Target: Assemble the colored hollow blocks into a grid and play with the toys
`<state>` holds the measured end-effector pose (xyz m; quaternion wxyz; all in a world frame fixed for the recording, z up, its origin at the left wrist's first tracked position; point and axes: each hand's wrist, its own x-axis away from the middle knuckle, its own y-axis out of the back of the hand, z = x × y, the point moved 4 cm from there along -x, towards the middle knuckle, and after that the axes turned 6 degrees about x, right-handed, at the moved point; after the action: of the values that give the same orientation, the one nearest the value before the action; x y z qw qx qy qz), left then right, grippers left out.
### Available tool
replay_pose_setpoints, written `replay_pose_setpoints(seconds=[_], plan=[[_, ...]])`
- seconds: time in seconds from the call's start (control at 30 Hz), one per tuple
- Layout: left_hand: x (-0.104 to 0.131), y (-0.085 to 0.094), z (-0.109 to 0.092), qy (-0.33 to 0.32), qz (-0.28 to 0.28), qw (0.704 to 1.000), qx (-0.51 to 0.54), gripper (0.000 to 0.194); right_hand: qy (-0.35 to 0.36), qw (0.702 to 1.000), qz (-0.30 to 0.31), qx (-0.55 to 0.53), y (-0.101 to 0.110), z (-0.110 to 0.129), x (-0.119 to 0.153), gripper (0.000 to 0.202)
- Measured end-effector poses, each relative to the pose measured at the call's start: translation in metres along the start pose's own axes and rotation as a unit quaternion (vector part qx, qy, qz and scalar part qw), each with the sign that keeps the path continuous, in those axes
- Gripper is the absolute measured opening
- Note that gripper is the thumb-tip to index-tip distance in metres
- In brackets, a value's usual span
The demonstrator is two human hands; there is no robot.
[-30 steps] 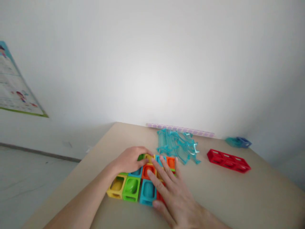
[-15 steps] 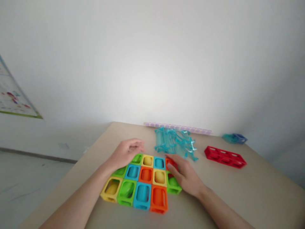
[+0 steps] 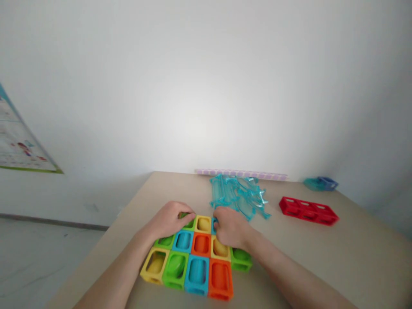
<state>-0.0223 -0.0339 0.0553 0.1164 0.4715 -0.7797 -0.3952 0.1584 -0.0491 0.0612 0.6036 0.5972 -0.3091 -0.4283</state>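
Note:
Coloured hollow blocks lie joined in rows on the table, among them a yellow block [image 3: 155, 265], an orange block [image 3: 220, 279] and a blue block [image 3: 197, 274] in the front row. My left hand [image 3: 171, 219] grips the green block [image 3: 188, 222] at the back left corner, its fingers curled over the far edge. My right hand [image 3: 230, 227] is closed over the back right part, fingers bent down at the blue block [image 3: 213, 226] of the back row. It hides the orange corner block beside that one.
Clear teal plastic pieces [image 3: 238, 194] lie behind the blocks. A red three-part frame [image 3: 308, 211] is at the right, with a blue block [image 3: 328, 183] and teal item [image 3: 313, 184] farther back. A purple patterned strip [image 3: 241, 174] runs along the white wall [image 3: 199, 86].
My left hand has come down onto the back left green block. My right hand has shifted left from the orange corner block to the blue one, its fingers now curled. The view has shifted slightly.

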Motion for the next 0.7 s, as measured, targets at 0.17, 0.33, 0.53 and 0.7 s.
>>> replay_pose_setpoints(seconds=[0.17, 0.33, 0.53, 0.7], plan=[[0.000, 0.003, -0.002, 0.002, 0.005, 1.000, -0.017, 0.036, -0.002, 0.995, -0.100, -0.011, -0.008, -0.001, 0.007, 0.012], [0.001, 0.001, -0.002, 0.001, 0.011, 1.000, -0.028, 0.035, 0.035, 0.986, -0.158, -0.039, -0.002, 0.000, 0.015, 0.010], [0.000, 0.001, -0.001, -0.020, -0.015, 1.000, -0.012, 0.029, 0.140, 0.963, -0.223, -0.062, 0.019, 0.020, 0.020, 0.008], [0.009, 0.009, -0.004, -0.093, -0.061, 0.993, 0.035, 0.056, 0.163, 0.953, -0.225, -0.120, 0.017, 0.034, 0.005, 0.005]])
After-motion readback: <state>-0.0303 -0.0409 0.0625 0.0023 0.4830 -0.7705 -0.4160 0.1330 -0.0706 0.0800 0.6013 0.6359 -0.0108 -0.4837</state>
